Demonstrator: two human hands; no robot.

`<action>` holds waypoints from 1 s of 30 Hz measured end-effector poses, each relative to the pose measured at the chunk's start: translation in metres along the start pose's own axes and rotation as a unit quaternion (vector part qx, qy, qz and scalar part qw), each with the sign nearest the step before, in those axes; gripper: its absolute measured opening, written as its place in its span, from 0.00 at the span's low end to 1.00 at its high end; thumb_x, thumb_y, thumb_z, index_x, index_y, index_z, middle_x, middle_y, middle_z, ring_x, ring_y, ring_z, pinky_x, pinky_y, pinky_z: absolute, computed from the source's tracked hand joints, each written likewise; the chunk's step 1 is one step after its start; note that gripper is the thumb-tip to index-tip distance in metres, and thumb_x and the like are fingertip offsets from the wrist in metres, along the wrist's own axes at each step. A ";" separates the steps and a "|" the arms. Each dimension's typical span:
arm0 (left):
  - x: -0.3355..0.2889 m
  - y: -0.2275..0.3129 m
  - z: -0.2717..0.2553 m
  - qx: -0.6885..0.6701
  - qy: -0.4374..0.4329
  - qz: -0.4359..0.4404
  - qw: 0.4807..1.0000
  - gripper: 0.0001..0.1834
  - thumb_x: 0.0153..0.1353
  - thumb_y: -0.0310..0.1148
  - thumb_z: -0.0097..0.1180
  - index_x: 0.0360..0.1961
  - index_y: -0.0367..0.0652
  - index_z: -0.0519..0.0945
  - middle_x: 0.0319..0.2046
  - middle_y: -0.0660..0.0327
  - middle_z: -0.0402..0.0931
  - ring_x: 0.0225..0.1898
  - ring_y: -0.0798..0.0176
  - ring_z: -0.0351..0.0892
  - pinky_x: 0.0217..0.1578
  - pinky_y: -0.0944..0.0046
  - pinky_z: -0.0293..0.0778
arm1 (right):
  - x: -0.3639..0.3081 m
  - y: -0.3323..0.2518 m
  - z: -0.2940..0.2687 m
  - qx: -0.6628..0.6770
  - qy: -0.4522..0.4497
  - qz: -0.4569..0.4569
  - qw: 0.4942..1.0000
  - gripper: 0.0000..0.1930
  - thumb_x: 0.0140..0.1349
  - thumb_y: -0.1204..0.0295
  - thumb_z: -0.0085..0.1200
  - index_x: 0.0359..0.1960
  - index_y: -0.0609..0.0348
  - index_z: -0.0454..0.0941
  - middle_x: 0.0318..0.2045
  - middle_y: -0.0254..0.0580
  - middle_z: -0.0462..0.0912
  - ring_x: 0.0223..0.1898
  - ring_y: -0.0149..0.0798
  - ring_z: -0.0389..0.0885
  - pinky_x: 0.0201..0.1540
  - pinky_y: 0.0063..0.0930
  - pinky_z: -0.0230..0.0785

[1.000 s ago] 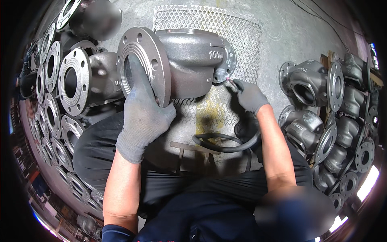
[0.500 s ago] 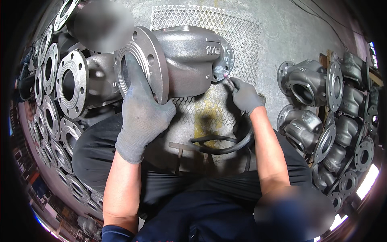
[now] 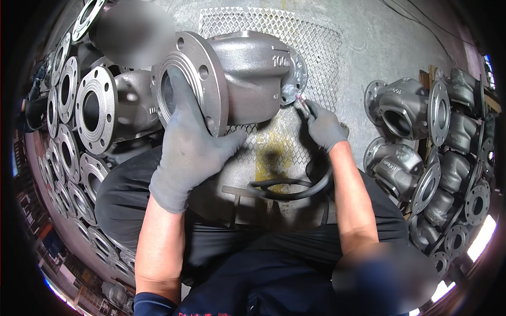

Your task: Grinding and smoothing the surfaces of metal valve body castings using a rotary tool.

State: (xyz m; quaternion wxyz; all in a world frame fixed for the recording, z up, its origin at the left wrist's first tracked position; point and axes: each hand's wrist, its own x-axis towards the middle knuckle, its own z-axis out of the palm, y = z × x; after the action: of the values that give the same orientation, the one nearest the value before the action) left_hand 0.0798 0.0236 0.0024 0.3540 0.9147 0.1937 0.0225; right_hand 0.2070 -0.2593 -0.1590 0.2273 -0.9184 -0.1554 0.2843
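A grey cast-metal valve body (image 3: 247, 79) lies on its side in front of me, a large round flange (image 3: 217, 97) at its left end and another flange (image 3: 299, 79) at its right. My left hand (image 3: 192, 150), in a grey glove, has its fingers hooked into the bore of the left flange, with the thumb stretched away to the right. In my gloved right hand (image 3: 327, 130) is a slim die grinder (image 3: 302, 107), its pink tip at the lower edge of the right flange. The fingers partly hide the grinder.
Diamond-pattern metal mesh (image 3: 324, 63) lies under the valve body. A black hose (image 3: 284, 196) loops near my knees, beside a small metal stand (image 3: 236, 197). Flanged castings (image 3: 96, 108) crowd the left side, and more valve bodies (image 3: 405, 105) stand at the right.
The left flange has turned and shifted slightly right. My left thumb has spread further right. My right hand and the grinder have moved a little to the right.
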 end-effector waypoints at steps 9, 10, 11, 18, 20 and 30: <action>-0.027 -0.006 0.010 0.031 -0.006 0.037 0.999 0.64 0.45 0.22 0.65 0.82 0.29 0.40 0.41 0.28 0.82 0.42 0.21 0.83 0.46 0.39 0.81 | -0.059 -0.023 -0.005 0.047 0.090 0.087 0.991 0.26 0.71 0.59 0.49 0.69 0.47 0.79 0.53 0.61 0.87 0.55 0.57 0.86 0.68 0.53 0.67; -0.023 0.003 0.008 0.035 -0.010 0.022 0.999 0.64 0.45 0.23 0.65 0.82 0.29 0.41 0.42 0.28 0.82 0.43 0.21 0.83 0.46 0.40 0.81 | -0.070 -0.017 -0.001 0.050 0.089 0.090 0.991 0.27 0.70 0.58 0.49 0.69 0.48 0.80 0.50 0.63 0.88 0.51 0.59 0.87 0.68 0.55 0.66; -0.020 0.015 -0.002 0.018 -0.042 -0.046 0.998 0.64 0.43 0.25 0.65 0.81 0.27 0.43 0.48 0.26 0.81 0.51 0.23 0.83 0.53 0.43 0.80 | -0.082 -0.005 0.011 0.017 0.178 -0.008 0.984 0.25 0.72 0.64 0.49 0.69 0.49 0.79 0.41 0.60 0.89 0.37 0.53 0.87 0.58 0.49 0.74; -0.065 -0.026 -0.014 0.041 0.044 -0.025 0.998 0.63 0.42 0.26 0.69 0.82 0.31 0.51 0.71 0.36 0.68 0.66 0.46 0.76 0.66 0.55 0.73 | -0.126 -0.014 0.045 0.218 0.015 0.077 0.973 0.26 0.70 0.70 0.49 0.71 0.55 0.74 0.57 0.63 0.84 0.60 0.64 0.82 0.64 0.49 0.74; -0.075 -0.041 -0.010 0.045 0.060 0.009 0.997 0.63 0.43 0.25 0.68 0.82 0.33 0.51 0.69 0.38 0.69 0.64 0.48 0.77 0.64 0.56 0.73 | -0.125 -0.017 0.049 0.147 0.030 0.046 0.988 0.26 0.70 0.71 0.48 0.71 0.54 0.74 0.52 0.64 0.86 0.55 0.67 0.83 0.61 0.53 0.75; -0.080 -0.045 -0.019 -0.061 0.059 -0.064 0.994 0.60 0.45 0.27 0.66 0.81 0.28 0.50 0.69 0.31 0.68 0.68 0.38 0.77 0.66 0.52 0.73 | -0.064 -0.043 0.054 0.090 -0.027 0.045 0.995 0.25 0.71 0.73 0.49 0.70 0.51 0.75 0.53 0.65 0.85 0.56 0.68 0.82 0.62 0.53 0.74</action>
State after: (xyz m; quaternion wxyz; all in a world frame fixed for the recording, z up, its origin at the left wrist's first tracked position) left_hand -0.0124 0.0368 -0.0057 0.3975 0.8744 0.2704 0.0660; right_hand 0.1172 -0.2316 -0.1481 0.2914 -0.8923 -0.0942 0.3317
